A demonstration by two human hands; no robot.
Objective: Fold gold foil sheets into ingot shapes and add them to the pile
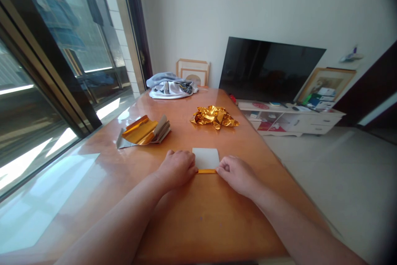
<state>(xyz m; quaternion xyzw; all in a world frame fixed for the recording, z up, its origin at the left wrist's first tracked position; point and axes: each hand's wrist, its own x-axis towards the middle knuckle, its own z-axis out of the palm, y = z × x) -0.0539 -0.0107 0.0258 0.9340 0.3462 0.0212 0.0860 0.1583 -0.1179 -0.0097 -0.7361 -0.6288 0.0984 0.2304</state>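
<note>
A sheet of foil paper (206, 158) lies white side up on the wooden table, its near edge turned over into a narrow gold strip. My left hand (180, 165) is closed at the left end of that strip, and my right hand (234, 173) pinches the right end. Beyond and to the left rests a stack of gold foil paper (141, 131), its top sheets curling up. Farther off, straight ahead, is a heap of crumpled or folded gold foil pieces (214, 117).
Bundled cloth (170, 86) sits at the far end of the table (198, 219). Picture frames (192, 72) lean on the wall behind. A television (269, 70) stands on a low white cabinet (297, 122) at the right. Glass doors (89, 50) run along the left.
</note>
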